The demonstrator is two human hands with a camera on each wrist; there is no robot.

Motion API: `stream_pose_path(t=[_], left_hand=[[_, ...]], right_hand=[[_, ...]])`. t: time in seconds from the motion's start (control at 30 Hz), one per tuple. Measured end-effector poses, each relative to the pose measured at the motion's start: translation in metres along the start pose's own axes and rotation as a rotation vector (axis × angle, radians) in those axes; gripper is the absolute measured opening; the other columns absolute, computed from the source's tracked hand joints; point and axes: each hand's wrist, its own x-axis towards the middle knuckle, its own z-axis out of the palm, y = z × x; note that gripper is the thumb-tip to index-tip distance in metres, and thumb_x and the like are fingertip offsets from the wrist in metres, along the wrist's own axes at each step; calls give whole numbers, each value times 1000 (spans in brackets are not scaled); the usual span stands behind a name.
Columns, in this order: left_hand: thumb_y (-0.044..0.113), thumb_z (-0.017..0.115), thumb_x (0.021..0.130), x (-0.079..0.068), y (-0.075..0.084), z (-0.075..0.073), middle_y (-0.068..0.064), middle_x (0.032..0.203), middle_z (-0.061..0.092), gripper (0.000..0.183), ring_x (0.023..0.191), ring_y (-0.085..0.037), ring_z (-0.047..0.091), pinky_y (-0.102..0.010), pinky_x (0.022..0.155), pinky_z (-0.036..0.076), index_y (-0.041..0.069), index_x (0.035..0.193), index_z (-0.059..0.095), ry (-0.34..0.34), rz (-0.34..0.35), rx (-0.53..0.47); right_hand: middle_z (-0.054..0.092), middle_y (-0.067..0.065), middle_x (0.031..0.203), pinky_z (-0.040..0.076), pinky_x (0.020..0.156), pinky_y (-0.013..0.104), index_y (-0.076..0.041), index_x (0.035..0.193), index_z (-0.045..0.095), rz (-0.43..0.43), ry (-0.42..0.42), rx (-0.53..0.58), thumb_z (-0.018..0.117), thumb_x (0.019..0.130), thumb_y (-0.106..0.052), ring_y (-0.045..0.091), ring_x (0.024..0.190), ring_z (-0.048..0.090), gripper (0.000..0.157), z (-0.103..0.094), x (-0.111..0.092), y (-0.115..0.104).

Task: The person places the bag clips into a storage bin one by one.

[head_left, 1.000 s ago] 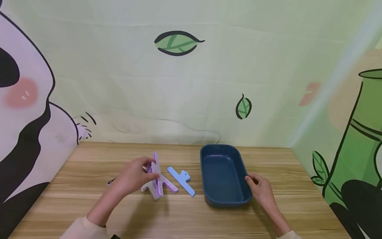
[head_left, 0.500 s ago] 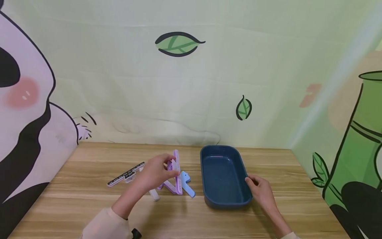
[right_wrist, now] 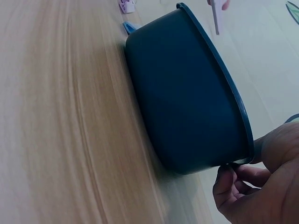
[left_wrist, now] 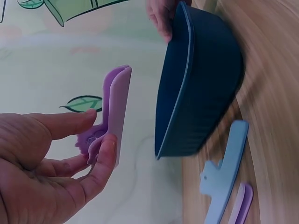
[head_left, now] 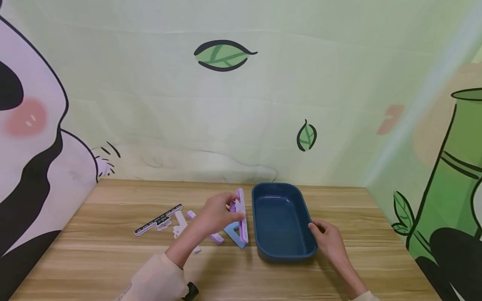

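My left hand (head_left: 215,215) pinches a long purple bag clip (left_wrist: 120,109) between thumb and fingers. It is held up off the table, close to the left side of the dark blue bin (head_left: 286,258). In the head view the clip stands on end and partly covers a light blue clip (head_left: 237,237) lying on the table. My right hand (head_left: 330,239) grips the bin's rim near its front right corner, thumb and curled fingers seen at the edge in the right wrist view. The inside of the bin shows bare blue walls and floor.
Behind my left forearm, partly hidden, lie another purple clip (head_left: 216,238) and a white clip (head_left: 180,220). A black-and-white clip (head_left: 158,220) lies farther left. The wooden table (head_left: 113,255) ends at a printed cloth backdrop (head_left: 241,113).
My left hand has lifted the purple clip away from the others and carried it right, toward the bin, uncovering the clips at left. The right hand and the bin stay in place.
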Motion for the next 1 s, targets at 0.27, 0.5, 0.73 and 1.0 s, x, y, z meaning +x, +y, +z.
stream_pose_path(t=[0.27,0.5,0.73,1.0], left_hand=[[12,83,86,11,7,23,-11,101,69,45,89,-23,62,-31,73,55,-4,125,67,-26,38,-24],[16,83,88,21,19,40,-15,109,68,53,91,-24,60,-33,79,57,-5,132,64,-74,12,-21],[15,84,87,28,32,57,-17,110,69,51,90,-24,60,-36,83,58,-6,129,64,-74,40,-27],[18,84,86,38,38,74,-16,109,69,50,89,-24,62,-37,81,59,-4,128,65,-81,20,2]], right_hand=[[72,21,109,51,78,27,11,119,70,-2,9,9,63,103,-11,24,96,63,28,0,0,0],[72,22,110,52,79,28,12,118,70,-12,6,5,63,103,-10,26,98,64,28,0,1,1],[72,23,112,52,81,29,12,119,70,-5,9,-2,63,103,-11,27,100,64,29,-1,1,1],[72,23,110,51,79,25,13,118,70,-9,13,22,63,103,-11,25,98,64,29,0,1,1]])
